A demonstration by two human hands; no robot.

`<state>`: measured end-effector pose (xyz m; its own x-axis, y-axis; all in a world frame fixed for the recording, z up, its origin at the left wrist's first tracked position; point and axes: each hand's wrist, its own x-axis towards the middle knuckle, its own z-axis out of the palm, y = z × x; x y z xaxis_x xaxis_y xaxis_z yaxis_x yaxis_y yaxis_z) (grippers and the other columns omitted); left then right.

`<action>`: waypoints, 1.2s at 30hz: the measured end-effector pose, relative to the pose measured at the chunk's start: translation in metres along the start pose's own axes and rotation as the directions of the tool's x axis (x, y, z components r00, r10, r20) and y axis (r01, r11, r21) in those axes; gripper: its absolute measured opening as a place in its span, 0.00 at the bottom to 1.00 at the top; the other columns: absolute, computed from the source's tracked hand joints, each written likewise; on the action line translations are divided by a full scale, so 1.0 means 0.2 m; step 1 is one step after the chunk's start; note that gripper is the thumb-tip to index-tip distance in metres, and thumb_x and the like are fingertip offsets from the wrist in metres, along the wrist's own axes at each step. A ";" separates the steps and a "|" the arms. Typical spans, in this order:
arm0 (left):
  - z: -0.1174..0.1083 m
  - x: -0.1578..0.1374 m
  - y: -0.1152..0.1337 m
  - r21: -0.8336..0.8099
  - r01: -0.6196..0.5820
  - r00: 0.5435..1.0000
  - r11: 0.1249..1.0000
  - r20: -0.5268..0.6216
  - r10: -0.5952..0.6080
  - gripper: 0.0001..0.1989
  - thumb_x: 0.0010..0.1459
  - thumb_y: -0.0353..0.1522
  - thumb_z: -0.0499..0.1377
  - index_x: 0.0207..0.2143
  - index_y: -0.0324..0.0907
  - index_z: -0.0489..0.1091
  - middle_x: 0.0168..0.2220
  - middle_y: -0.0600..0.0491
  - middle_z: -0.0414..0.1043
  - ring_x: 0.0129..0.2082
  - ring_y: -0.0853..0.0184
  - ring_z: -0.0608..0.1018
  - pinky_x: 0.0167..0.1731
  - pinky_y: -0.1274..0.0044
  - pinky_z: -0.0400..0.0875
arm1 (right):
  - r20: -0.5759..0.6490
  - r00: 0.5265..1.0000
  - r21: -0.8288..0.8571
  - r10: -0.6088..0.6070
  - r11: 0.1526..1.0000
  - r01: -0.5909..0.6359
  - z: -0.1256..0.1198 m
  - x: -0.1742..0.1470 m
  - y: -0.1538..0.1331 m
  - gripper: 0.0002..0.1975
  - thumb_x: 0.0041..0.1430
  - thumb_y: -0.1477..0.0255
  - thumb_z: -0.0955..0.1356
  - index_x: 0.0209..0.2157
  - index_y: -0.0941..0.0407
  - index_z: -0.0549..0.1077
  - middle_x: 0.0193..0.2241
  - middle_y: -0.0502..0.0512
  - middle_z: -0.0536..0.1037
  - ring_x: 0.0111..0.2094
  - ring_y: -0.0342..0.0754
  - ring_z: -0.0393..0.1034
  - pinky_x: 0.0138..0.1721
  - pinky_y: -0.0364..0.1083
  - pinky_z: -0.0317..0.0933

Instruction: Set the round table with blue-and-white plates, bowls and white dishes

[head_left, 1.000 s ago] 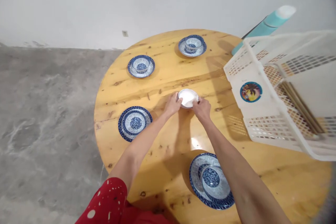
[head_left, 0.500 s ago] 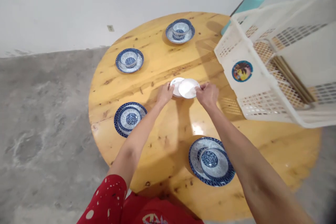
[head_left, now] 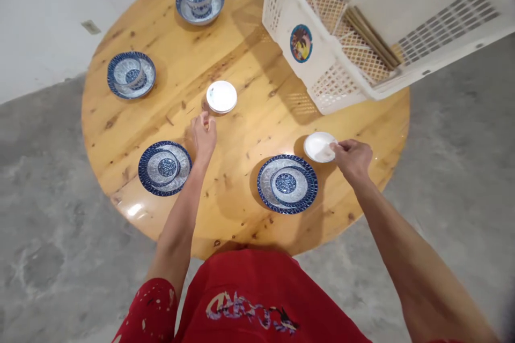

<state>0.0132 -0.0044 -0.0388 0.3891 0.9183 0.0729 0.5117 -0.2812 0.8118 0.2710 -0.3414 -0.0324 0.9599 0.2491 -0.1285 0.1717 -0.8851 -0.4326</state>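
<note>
My right hand pinches the rim of a small white saucer, which is beside the near blue-and-white plate with a bowl in it. Whether the saucer touches the table cannot be made out. My left hand holds nothing; its fingers are loosely curled with a gap at the thumb. Just beyond those fingers lies a small stack of white saucers. Below my left hand, another blue-and-white plate carries a bowl.
A big white plastic basket with brown sticks inside stands on the right of the round wooden table. Two more plates with bowls sit at the left and far side. Grey floor surrounds the table.
My right hand has taken one white saucer off the others and carried it right and nearer to me. My left hand has let go of the stack and drawn back slightly. The view has shifted.
</note>
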 end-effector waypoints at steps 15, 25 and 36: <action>-0.03 -0.33 0.15 0.070 0.083 0.995 0.994 0.042 -0.086 0.16 0.67 0.35 0.53 0.52 0.40 0.72 0.55 0.41 0.73 0.51 0.61 0.80 0.53 0.71 0.75 | 0.059 0.998 0.007 0.011 1.000 -0.011 -0.03 -0.13 0.09 0.11 0.54 0.65 0.68 0.31 0.56 0.79 0.32 0.61 0.82 0.36 0.58 0.75 0.40 0.51 0.66; -0.03 -0.48 0.18 0.124 0.107 0.988 0.987 0.102 -0.120 0.16 0.66 0.34 0.53 0.51 0.38 0.74 0.53 0.39 0.75 0.50 0.59 0.80 0.55 0.68 0.74 | 0.133 0.990 0.129 0.055 0.989 -0.072 -0.11 -0.17 0.11 0.12 0.59 0.64 0.66 0.32 0.57 0.78 0.20 0.56 0.76 0.33 0.58 0.77 0.41 0.51 0.68; -0.03 -0.46 0.16 0.110 0.108 0.987 0.988 0.108 -0.120 0.16 0.65 0.35 0.53 0.49 0.40 0.75 0.51 0.41 0.77 0.49 0.59 0.81 0.53 0.69 0.74 | 0.210 0.964 0.371 0.161 0.900 -0.231 -0.11 -0.22 0.22 0.12 0.58 0.63 0.67 0.28 0.56 0.75 0.26 0.58 0.80 0.25 0.53 0.75 0.29 0.48 0.70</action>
<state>-0.0107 -0.0957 -0.0159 0.4057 0.9097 -0.0883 0.6322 -0.2095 0.7459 0.2420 -0.3995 -0.0261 0.9070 0.1804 -0.3806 -0.1490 -0.7077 -0.6906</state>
